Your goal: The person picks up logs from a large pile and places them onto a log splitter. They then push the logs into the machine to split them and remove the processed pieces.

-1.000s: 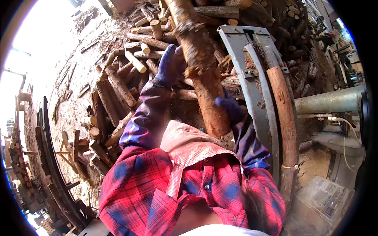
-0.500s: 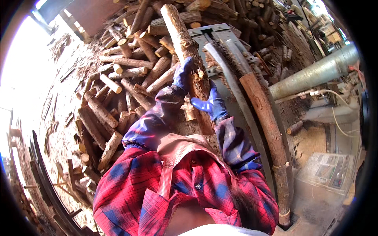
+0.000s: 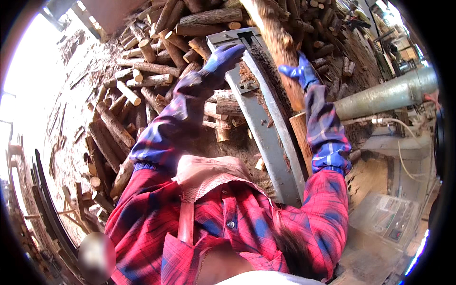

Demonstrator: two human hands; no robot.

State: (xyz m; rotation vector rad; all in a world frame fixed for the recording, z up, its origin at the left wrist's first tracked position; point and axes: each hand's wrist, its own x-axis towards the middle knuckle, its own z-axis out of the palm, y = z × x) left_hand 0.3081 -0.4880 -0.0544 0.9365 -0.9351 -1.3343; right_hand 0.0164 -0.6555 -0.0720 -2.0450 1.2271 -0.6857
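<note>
While our right hand [image 3: 302, 75], in a blue glove, lies against the near part of a bark-covered log [image 3: 271, 33], its fingers and thumb are spread wide on the wood rather than wrapped around it. Our left hand [image 3: 222, 61], gloved alike, is held apart from that log with the fingers stretched out and nothing in its grasp; it is over the left side of a grey metal trough [image 3: 254, 118], though we cannot tell whether it touches the metal. The log, blurred along its length, slants over the right side of the trough, its far end running out of our view at the top. Its near end comes down close to a second log [image 3: 300, 137], partly hidden by our right sleeve [image 3: 323, 114]; we cannot tell whether the two meet. To our left we see a heap of cut logs [image 3: 114, 124], lying at all angles. On our right are a thick metal pipe [image 3: 389, 94], a thin pale hose [image 3: 403, 156] and a dusty control panel [image 3: 387, 216].
</note>
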